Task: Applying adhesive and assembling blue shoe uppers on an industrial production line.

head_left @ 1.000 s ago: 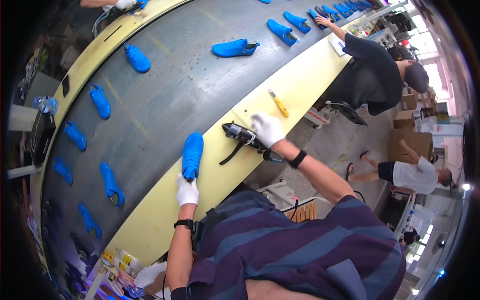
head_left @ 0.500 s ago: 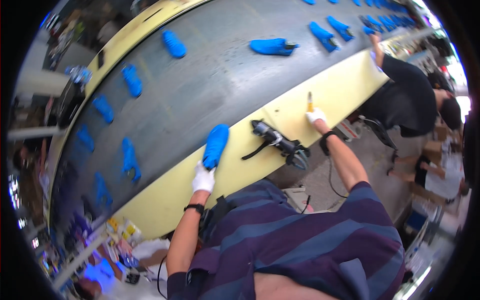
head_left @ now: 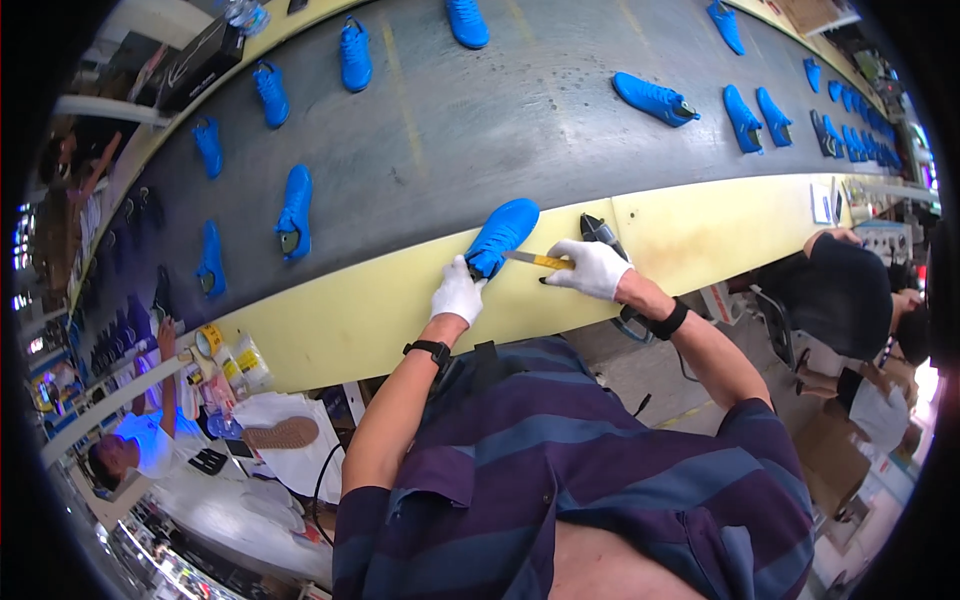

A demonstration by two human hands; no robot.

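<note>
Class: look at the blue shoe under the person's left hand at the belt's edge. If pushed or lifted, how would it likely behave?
The blue shoe lies flat on its sole, so it would probably slide rather than roll. It looks small and soft-topped, likely light. The gloved left hand steadies its heel while the right hand brings a yellow-handled tool to it, suggesting it shifts easily.

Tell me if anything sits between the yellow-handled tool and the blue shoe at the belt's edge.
Nothing visible does. The right hand holds the yellow-handled tool, its tip at the heel of the blue shoe, which the left hand steadies. The black power tool lies behind the right hand.
</note>
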